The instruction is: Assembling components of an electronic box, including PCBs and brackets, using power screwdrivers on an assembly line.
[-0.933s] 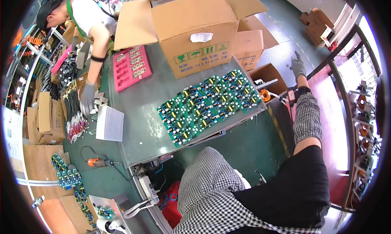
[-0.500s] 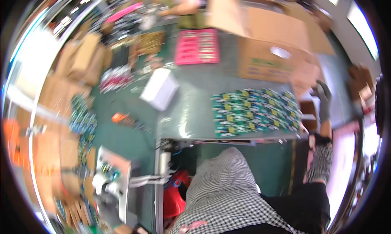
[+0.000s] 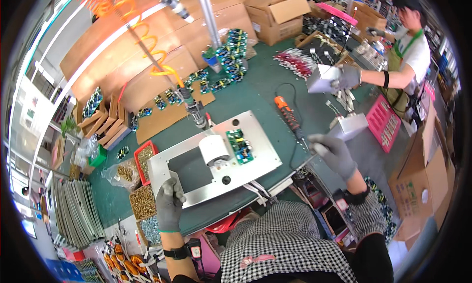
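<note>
My gloved left hand [image 3: 170,202] has its fingers curled over the near left corner of a flat metal panel [image 3: 258,172]. This silvery panel has a large rectangular cutout, and carries a white cylindrical part [image 3: 212,149] and a green circuit board [image 3: 239,146]. My gloved right hand [image 3: 335,155] hovers to the right of the panel, over the bench's front edge, its fingers loosely bent and apart. Nothing shows in it. Nearest to it are an orange-handled corded tool [image 3: 287,111] and a silver metal box [image 3: 349,126].
A screwdriver [image 3: 195,114] hangs on an orange coiled hose above the panel's far edge. Screws fill a red bin [image 3: 145,161] and a tray [image 3: 143,203] at the left. Across the bench, a co-worker's gloved hand [image 3: 348,77] holds a white box [image 3: 320,79]. A carton [image 3: 413,189] stands at right.
The view has swung left, bringing the panel to the middle. My right hand has come from beside the carton to the bench's front edge. The white box is now in the co-worker's hand.
</note>
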`<state>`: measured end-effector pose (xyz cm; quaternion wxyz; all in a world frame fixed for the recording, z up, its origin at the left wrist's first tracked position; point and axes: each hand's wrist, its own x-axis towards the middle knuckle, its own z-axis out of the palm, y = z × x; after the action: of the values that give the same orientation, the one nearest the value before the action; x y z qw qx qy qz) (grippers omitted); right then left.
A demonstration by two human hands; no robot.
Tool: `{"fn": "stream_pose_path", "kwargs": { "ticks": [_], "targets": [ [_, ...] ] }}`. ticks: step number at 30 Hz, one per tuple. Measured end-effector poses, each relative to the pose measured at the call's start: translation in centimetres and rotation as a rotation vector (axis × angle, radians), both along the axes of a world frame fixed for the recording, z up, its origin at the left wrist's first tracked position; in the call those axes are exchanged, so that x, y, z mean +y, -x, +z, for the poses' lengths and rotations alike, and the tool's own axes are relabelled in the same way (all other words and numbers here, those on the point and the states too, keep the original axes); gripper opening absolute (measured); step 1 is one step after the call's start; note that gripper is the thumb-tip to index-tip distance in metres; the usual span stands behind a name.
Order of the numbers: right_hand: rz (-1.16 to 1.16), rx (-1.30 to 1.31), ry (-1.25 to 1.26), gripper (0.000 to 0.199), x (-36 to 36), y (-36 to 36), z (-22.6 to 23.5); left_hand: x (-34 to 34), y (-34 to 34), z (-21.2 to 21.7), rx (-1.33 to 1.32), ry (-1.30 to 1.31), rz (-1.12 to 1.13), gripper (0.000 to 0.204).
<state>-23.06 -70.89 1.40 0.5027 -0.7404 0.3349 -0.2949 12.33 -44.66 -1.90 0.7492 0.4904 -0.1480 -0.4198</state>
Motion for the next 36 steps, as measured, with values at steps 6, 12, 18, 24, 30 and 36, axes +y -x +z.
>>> {"fn": "stream_pose_path", "kwargs": {
  "ticks": [6, 12, 18, 24, 30, 36],
  "targets": [
    [-0.107, 0.568, 0.189, 0.040, -13.0, -10.2, -13.0, 4.1, -3.3, -0.8, -0.016, -0.056, 0.207, 0.035],
    [-0.417, 1.021, 0.196, 0.060, -16.9, -12.8, -20.1, 5.5, -4.4, -0.2, 0.053, -0.081, 0.293, 0.028],
    [-0.238, 0.649, -0.527, 0.053, -20.1, -11.0, -19.2, 1.7, -2.3, 1.2, 0.019, -0.107, 0.139, 0.034],
    [0.004, -0.802, -0.856, 0.050, -15.3, -11.2, -4.1, -6.0, 2.5, 1.7, 0.041, -0.155, -0.190, 0.032],
    [0.218, -0.775, -0.352, 0.063, -9.6, -11.4, 5.9, -13.7, 7.4, 1.2, 0.104, -0.228, -0.418, 0.047],
    [0.445, -1.264, -0.119, 0.072, -5.1, -11.9, 8.9, -15.5, 10.0, -0.7, 0.262, -0.124, -0.434, 0.057]
  ]
}}
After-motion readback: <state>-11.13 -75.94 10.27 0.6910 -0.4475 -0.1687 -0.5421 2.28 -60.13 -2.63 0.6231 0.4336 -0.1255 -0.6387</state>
